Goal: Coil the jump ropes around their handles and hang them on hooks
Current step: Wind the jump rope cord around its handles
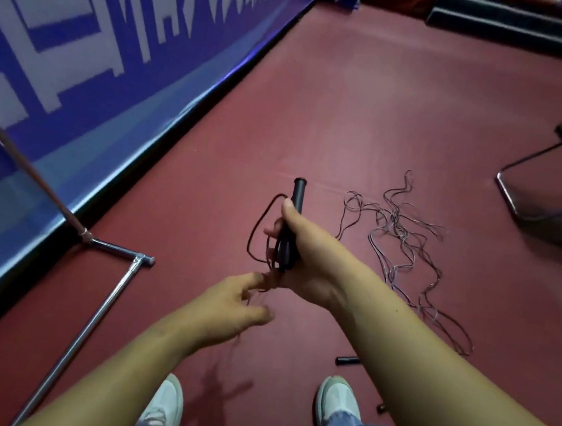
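My right hand (307, 249) grips the black jump rope handles (297, 197) upright, with the thumb pressed on the top one. A loop of the thin black rope (257, 224) bows out to the left of the handles. Just below, my left hand (233, 302) pinches the same rope between its fingertips. More jump ropes (403, 245) lie tangled on the red floor to the right. A loose black handle (347, 360) lies by my right forearm.
A metal rack base (106, 302) with a slanted pole (19, 167) stands at the left against a blue banner wall (82, 56). A black chair (558, 171) is at the right. My two shoes (336, 403) are at the bottom.
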The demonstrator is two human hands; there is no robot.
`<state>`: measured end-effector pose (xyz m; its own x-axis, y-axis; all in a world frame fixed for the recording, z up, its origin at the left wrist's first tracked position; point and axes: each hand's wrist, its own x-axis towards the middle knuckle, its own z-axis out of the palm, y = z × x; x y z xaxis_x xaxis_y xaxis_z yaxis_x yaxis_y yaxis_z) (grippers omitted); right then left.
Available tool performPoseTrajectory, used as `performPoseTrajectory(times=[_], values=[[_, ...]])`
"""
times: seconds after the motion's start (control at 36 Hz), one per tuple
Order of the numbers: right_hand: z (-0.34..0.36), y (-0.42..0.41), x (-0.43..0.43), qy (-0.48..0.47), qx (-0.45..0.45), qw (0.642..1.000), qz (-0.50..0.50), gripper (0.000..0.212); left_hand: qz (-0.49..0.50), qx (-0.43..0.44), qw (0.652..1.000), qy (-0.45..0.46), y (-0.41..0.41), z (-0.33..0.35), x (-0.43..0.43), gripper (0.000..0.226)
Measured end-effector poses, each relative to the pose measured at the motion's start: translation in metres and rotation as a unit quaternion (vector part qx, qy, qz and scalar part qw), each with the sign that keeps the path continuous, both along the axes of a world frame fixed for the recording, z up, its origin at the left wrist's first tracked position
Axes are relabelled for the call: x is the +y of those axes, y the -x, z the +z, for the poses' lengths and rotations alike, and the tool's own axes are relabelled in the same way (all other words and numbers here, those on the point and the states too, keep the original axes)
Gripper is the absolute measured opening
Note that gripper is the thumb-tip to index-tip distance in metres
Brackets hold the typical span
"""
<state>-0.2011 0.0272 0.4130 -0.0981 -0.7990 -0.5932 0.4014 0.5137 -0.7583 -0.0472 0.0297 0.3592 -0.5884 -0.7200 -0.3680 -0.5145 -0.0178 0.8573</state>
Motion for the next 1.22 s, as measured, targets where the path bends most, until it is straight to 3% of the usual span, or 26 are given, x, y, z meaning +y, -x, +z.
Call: performPoseTrajectory(times=[0.08, 0.17, 0.22, 0.28, 0.33, 0.44, 0.56, 0.67, 0.75, 0.94, 1.06, 1.11, 1.22], values=[[0.005, 0.002, -0.002, 0.001, -0.108, 0.992, -0.069, 0.044, 0.036, -0.001, 0.998, 0.056, 0.006, -0.012, 0.001, 0.037], [0.007, 0.001, -0.008, -0.008, -0.143, 0.984, -0.104, 0.048, 0.159, 0.022, 0.984, 0.075, 0.012, -0.018, -0.009, 0.037], [0.006, 0.001, -0.012, -0.017, -0.153, 0.981, -0.118, 0.049, 0.152, 0.054, 0.984, 0.079, 0.014, -0.02, -0.017, 0.041], [0.005, 0.0, -0.014, -0.023, -0.161, 0.979, -0.123, 0.049, 0.103, 0.058, 0.991, 0.071, 0.013, -0.02, -0.022, 0.031], [0.003, 0.0, -0.016, -0.02, -0.154, 0.981, -0.12, 0.05, 0.077, 0.046, 0.995, 0.049, 0.01, -0.019, -0.025, 0.016], [-0.007, 0.009, -0.017, -0.004, -0.101, 0.987, -0.128, 0.047, 0.12, 0.08, 0.989, -0.035, 0.007, -0.018, -0.028, 0.029], [-0.023, 0.018, -0.009, -0.014, -0.007, 0.992, -0.125, 0.033, 0.241, 0.194, 0.938, -0.154, 0.008, -0.008, -0.03, 0.031], [-0.037, 0.007, 0.007, 0.006, -0.011, 0.997, -0.082, 0.011, 0.287, 0.245, 0.903, -0.205, 0.019, 0.004, -0.027, 0.025], [-0.044, -0.006, 0.013, 0.028, 0.023, 0.999, -0.035, 0.014, 0.307, 0.275, 0.885, -0.215, 0.027, 0.011, -0.021, 0.02], [-0.035, -0.014, 0.023, 0.053, -0.027, 0.998, 0.035, 0.015, 0.29, 0.22, 0.918, -0.155, 0.028, 0.008, -0.022, 0.02], [-0.028, -0.009, 0.023, 0.06, -0.082, 0.993, 0.061, 0.022, 0.312, 0.221, 0.914, -0.136, 0.031, 0.012, -0.024, 0.015], [-0.026, -0.009, 0.022, 0.066, -0.062, 0.993, 0.076, 0.023, 0.323, 0.232, 0.908, -0.128, 0.032, 0.017, -0.025, 0.014], [-0.023, -0.004, 0.014, 0.062, -0.055, 0.994, 0.073, 0.022, 0.285, 0.188, 0.938, -0.067, 0.033, 0.018, -0.032, 0.018]])
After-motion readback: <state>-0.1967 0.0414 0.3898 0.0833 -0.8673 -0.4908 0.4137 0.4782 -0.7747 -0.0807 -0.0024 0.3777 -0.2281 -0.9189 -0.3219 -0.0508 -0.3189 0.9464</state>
